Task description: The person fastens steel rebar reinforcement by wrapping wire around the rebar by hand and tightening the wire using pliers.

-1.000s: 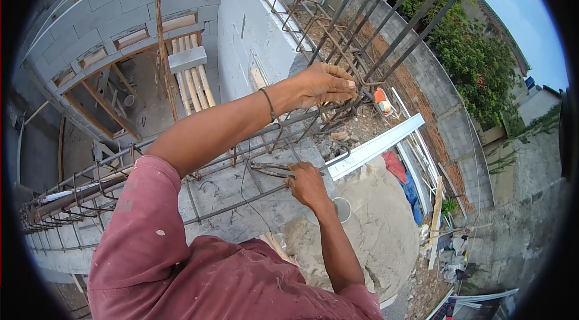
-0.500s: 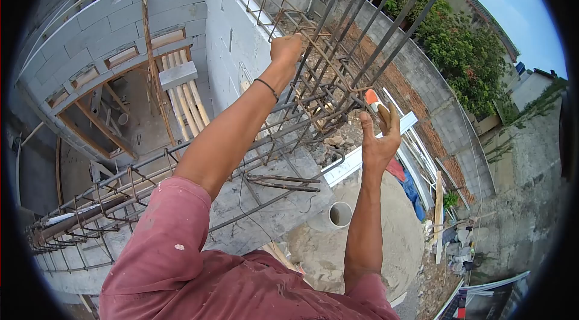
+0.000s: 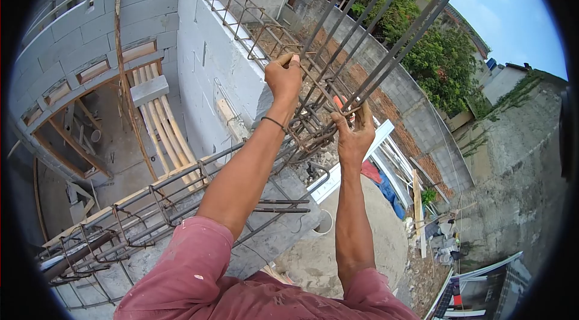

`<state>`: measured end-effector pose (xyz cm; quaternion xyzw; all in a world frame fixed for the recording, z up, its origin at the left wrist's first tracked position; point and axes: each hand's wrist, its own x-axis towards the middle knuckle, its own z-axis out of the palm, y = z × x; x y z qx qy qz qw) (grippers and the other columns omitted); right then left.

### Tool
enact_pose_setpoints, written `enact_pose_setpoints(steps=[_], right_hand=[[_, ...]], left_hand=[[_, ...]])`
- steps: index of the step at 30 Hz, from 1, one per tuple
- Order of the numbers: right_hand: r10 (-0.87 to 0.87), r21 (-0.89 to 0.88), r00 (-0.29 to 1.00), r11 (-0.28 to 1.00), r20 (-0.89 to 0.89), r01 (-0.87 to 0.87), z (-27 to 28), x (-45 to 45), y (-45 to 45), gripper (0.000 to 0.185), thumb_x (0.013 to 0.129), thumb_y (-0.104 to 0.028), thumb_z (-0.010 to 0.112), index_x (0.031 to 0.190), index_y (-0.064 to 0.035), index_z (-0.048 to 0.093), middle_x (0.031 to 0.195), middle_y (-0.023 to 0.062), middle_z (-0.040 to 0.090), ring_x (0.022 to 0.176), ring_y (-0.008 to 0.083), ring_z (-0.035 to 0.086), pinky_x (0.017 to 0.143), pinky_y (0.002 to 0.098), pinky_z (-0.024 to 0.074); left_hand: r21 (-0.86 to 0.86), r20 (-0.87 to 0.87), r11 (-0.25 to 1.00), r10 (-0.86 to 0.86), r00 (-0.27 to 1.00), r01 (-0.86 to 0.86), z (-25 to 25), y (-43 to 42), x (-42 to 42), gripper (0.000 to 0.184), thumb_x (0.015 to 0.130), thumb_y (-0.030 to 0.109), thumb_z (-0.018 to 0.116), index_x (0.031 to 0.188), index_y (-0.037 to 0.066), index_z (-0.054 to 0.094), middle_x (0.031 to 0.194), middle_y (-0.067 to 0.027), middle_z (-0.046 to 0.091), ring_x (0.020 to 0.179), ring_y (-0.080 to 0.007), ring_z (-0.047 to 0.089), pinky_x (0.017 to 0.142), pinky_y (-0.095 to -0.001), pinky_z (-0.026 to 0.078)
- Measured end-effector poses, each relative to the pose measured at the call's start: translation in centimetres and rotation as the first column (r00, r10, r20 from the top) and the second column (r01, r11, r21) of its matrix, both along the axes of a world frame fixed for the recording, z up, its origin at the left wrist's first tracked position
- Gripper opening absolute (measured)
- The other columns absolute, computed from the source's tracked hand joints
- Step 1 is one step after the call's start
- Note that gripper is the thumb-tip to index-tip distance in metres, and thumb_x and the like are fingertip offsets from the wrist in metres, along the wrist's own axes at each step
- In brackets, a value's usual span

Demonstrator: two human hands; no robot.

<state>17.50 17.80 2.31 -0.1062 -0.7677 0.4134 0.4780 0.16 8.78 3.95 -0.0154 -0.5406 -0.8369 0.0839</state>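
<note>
My left hand is closed at the left side of a thin, rusty rebar stirrup, beside the top of the white block wall. My right hand has its thumb and fingers closed around the stirrup's near right corner. The stirrup lies around several tall upright rebars that rise from a tangle of bent steel. Something orange shows just behind my right fingers; I cannot make out what it is.
A long rebar cage runs along the concrete beam at left. The block wall drops to a room with wooden poles. Below right are a sand heap, a pipe end and white channels.
My right hand has moved from open beside the stirrup to closed on its corner. The left hand sits lower in view, still closed on it. The whole view has shifted.
</note>
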Motion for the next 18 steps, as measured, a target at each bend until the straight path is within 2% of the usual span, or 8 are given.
enact_pose_setpoints(steps=[1,3,7,10,11,14,15,18], right_hand=[[0.007,-0.054,1.0,0.998,-0.029,-0.008,0.0,0.0,-0.4,0.094,0.072,-0.022,0.094,0.144,0.0137,0.045,0.139,0.024,0.058,0.13,0.0302,0.056,0.111,0.0388,0.0432],[0.045,-0.154,0.994,0.986,-0.102,-0.061,0.4,-0.1,-1.3,0.088,0.074,-0.009,0.092,0.145,0.012,0.044,0.141,0.0203,0.057,0.131,0.0276,0.055,0.112,0.038,0.0449],[0.095,-0.217,0.968,0.965,-0.23,-0.146,-0.5,-0.6,-1.3,0.087,0.076,-0.004,0.089,0.147,0.0112,0.041,0.145,0.0242,0.051,0.135,0.0297,0.052,0.112,0.0386,0.0477],[0.062,-0.195,0.957,0.973,-0.282,-0.12,-1.1,-1.1,-1.4,0.09,0.076,-0.008,0.09,0.148,0.011,0.039,0.147,0.0258,0.048,0.136,0.0336,0.051,0.112,0.0414,0.0479],[0.061,-0.176,0.955,0.978,-0.29,-0.116,-1.1,-1.2,-1.4,0.092,0.075,-0.013,0.091,0.148,0.0108,0.039,0.146,0.0258,0.048,0.136,0.0362,0.05,0.112,0.043,0.0483],[0.035,-0.139,0.961,0.987,-0.274,-0.075,-1.1,-1.1,-1.5,0.094,0.075,-0.018,0.092,0.147,0.0104,0.039,0.143,0.0262,0.05,0.137,0.0365,0.05,0.112,0.0434,0.0485],[0.047,-0.131,0.954,0.987,-0.295,-0.09,-1.3,-1.3,-1.1,0.094,0.074,-0.022,0.092,0.146,0.0098,0.039,0.142,0.0263,0.051,0.136,0.036,0.051,0.111,0.0442,0.0494],[0.022,-0.131,0.966,0.99,-0.258,-0.058,-1.2,-1.2,-1.4,0.092,0.075,-0.022,0.092,0.144,0.0089,0.039,0.142,0.0265,0.051,0.136,0.0354,0.051,0.11,0.0419,0.0486]], left_hand=[[0.011,0.002,1.0,0.001,1.0,-0.001,0.1,0.0,0.1,0.024,0.092,0.012,0.073,0.111,-0.003,0.076,0.099,-0.0137,0.076,0.087,-0.0238,0.071,0.08,-0.0355,0.053],[0.026,-0.019,1.0,0.013,1.0,-0.013,0.1,0.1,0.7,0.025,0.091,0.009,0.074,0.113,-0.003,0.075,0.11,-0.0121,0.071,0.1,-0.022,0.067,0.086,-0.0326,0.051],[0.075,-0.019,0.997,-0.001,1.0,0.002,0.2,-0.1,1.7,0.029,0.092,0.012,0.075,0.118,-0.002,0.074,0.118,-0.0129,0.066,0.112,-0.0218,0.063,0.094,-0.0312,0.049],[0.129,-0.018,0.991,-0.023,1.0,0.025,-0.6,0.4,1.4,0.032,0.094,0.015,0.074,0.123,0.0,0.072,0.121,-0.014,0.066,0.116,-0.0224,0.061,0.099,-0.0316,0.047],[0.113,-0.022,0.993,-0.019,1.0,0.022,-0.9,0.5,1.2,0.032,0.095,0.015,0.073,0.123,0.0,0.072,0.122,-0.014,0.066,0.116,-0.0227,0.061,0.1,-0.0324,0.047],[0.07,-0.025,0.997,-0.016,1.0,0.018,-1.0,0.6,1.3,0.032,0.096,0.016,0.072,0.124,0.0,0.072,0.126,-0.0146,0.065,0.118,-0.0227,0.061,0.101,-0.0339,0.047],[0.105,-0.052,0.994,-0.023,0.998,0.029,-1.0,0.6,1.2,0.033,0.097,0.016,0.071,0.125,-0.001,0.071,0.125,-0.015,0.066,0.116,-0.0225,0.062,0.101,-0.0338,0.047],[0.143,-0.105,0.989,-0.015,0.994,0.03,-1.2,0.9,1.1,0.037,0.096,0.017,0.072,0.127,-0.003,0.069,0.12,-0.0153,0.069,0.112,-0.021,0.064,0.099,-0.0334,0.048]])
